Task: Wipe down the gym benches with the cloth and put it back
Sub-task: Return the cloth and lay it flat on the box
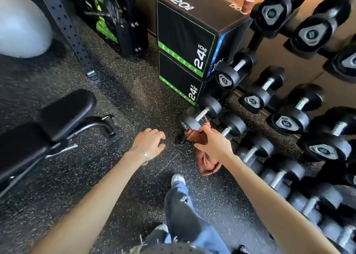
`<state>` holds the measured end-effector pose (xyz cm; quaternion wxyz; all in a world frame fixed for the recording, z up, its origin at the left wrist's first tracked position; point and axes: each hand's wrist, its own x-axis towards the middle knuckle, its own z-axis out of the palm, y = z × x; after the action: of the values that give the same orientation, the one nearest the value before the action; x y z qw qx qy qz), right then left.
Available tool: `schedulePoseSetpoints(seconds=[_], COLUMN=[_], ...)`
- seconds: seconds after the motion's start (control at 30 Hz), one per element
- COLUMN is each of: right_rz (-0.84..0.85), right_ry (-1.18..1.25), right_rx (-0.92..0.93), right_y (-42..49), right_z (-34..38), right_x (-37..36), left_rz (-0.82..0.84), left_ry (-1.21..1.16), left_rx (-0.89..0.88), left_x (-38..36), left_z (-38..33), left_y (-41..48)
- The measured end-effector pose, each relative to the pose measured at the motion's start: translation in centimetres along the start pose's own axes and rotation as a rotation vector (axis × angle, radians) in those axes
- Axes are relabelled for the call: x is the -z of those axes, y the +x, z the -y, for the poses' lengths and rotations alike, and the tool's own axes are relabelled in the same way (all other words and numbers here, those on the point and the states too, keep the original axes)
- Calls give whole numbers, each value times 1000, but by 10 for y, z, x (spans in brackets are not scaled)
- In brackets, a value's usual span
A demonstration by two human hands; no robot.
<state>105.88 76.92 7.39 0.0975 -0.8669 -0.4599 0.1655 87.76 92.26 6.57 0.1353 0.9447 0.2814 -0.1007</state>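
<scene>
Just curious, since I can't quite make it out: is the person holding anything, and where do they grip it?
The right hand pinches the brown cloth near its upper edge; the rest hangs below. The left hand holds nothing.

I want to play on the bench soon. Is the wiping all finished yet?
Hard to say. The right hand grips the rust-brown cloth beside the rack of black dumbbells, so the cloth is not put away yet. The left hand is empty and open. The black padded bench sits off to the left, untouched right now; the picture cannot show whether it has been wiped.
</scene>
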Motion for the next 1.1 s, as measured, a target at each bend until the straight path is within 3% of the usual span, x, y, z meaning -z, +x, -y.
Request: schedulePoseSetpoints(seconds=[0.63,1.1], right_rz=[113,-30], right_ry=[94,177], right_rx=[57,-154], right_y=[314,506], right_z=[5,88], right_x=[58,77], left_rz=[0,13], left_ry=[-53,50], left_rx=[59,-195], left_x=[94,191], left_z=[92,239], left_y=[264,452])
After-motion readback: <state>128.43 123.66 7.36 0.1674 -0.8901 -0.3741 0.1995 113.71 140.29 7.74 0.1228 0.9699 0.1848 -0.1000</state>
